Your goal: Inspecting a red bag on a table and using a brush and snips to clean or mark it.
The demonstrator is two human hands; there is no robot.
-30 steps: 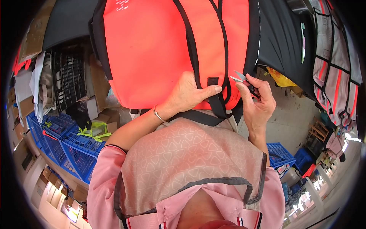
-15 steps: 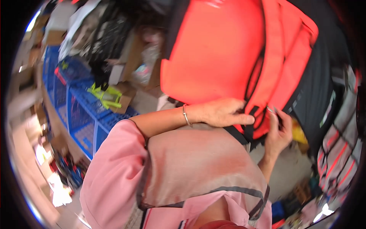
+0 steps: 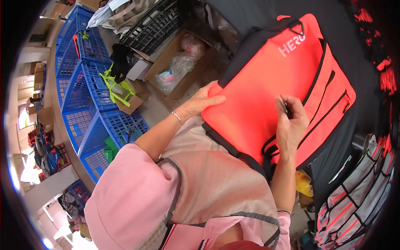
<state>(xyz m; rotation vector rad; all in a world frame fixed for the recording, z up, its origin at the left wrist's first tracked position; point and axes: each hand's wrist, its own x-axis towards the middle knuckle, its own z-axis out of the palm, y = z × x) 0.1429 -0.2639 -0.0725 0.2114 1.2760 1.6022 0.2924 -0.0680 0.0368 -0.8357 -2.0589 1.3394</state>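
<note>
One orange-red bag (image 3: 254,100) lies at near edge of blk surface (image 3: 339,135); R hand (image 3: 293,121) over it, fingers clamped on sm. metal tool (image 3: 286,106); L hand (image 3: 204,101) at its near-left corner, thumb atop, can't tell if gripping.

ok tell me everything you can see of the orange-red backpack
The backpack looks like smooth fabric, with black sides, pale print near its top and black-edged strips along its right part. It lies slanted on dark cloth, top toward the upper right. The left hand touches its lower left edge; the right hand is over its front, contact unclear.
</note>
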